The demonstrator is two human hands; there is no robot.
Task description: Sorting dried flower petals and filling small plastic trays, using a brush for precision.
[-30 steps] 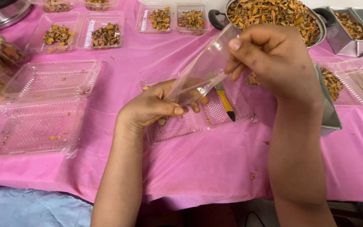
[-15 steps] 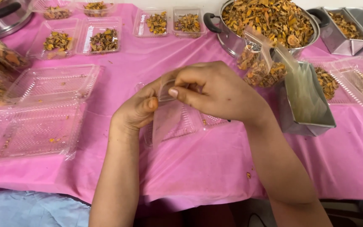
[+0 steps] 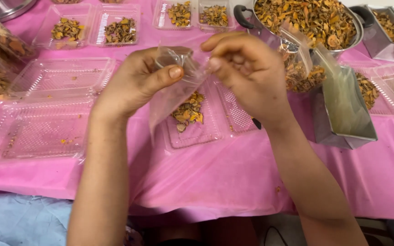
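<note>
Pink tablecloth (image 3: 215,182), clear plastic bag (image 3: 174,86) pinched between left hand (image 3: 135,82), right hand (image 3: 247,73)

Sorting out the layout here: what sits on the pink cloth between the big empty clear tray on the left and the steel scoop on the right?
In the head view, an open clear container holding dried orange-brown pieces.

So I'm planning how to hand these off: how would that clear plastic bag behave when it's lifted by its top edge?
The clear plastic bag is probably floppy: it crumples where the left hand and right hand pinch it and hangs limp below. It looks light, since it appears empty. The thin, glossy film may be slippery, so both hands pinching the opening seems sensible.
</note>
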